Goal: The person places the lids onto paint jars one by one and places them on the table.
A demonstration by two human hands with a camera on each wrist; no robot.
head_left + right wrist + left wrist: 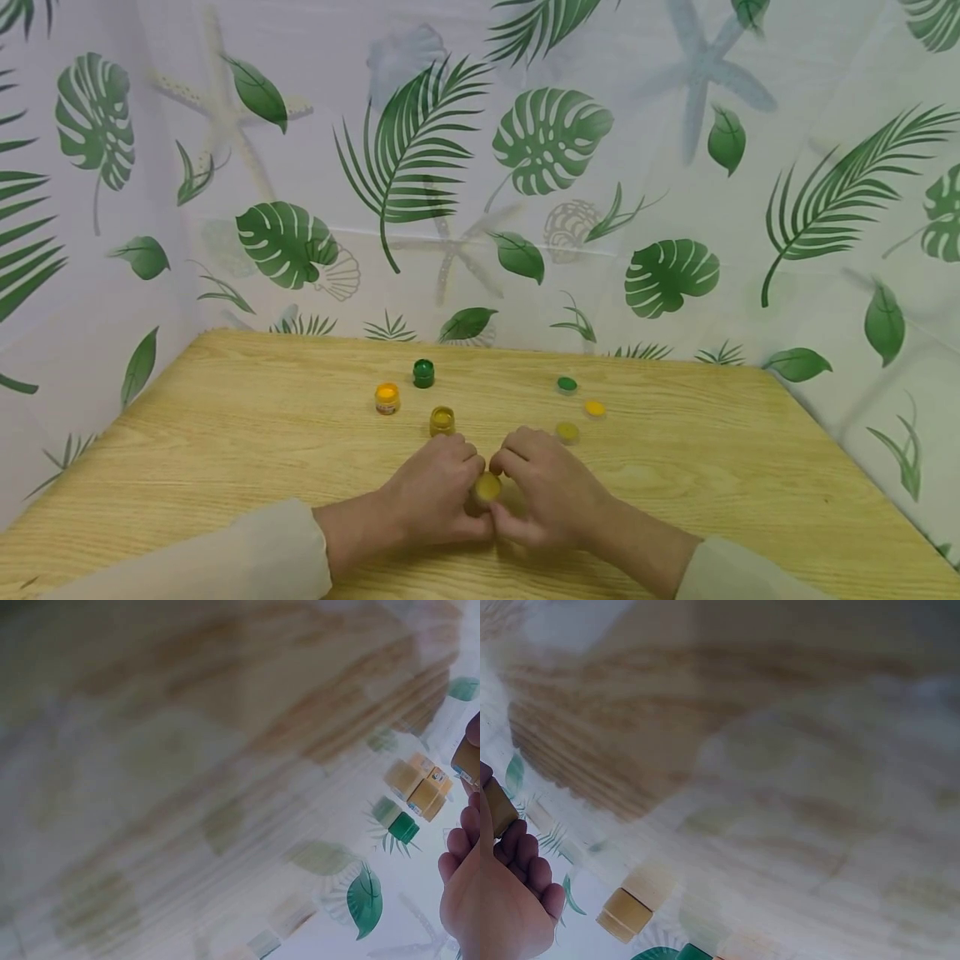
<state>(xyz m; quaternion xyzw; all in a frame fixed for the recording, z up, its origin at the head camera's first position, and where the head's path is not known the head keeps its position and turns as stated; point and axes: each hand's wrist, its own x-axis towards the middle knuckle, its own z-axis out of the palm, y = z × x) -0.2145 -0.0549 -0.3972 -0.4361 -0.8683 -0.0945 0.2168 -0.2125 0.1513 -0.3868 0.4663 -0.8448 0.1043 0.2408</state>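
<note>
Between my two hands is a small paint jar (488, 487) with a yellowish-tan top. My left hand (441, 487) grips it from the left with curled fingers. From the right, my right hand (551, 492) pinches its edge between thumb and fingers. The same jar (499, 808) shows partly at the left edge of the left wrist view, and its side is visible in the right wrist view. Just beyond my left hand stands an uncapped olive-yellow paint jar (442, 421). Whether the held jar's lid is loose cannot be told.
Farther back on the wooden table (262, 417) stand an uncapped orange-yellow jar (387, 398) and an uncapped green jar (423, 373). To the right lie a green lid (567, 385), a yellow lid (595, 408) and an olive lid (567, 432). A leaf-patterned cloth (450, 167) hangs behind.
</note>
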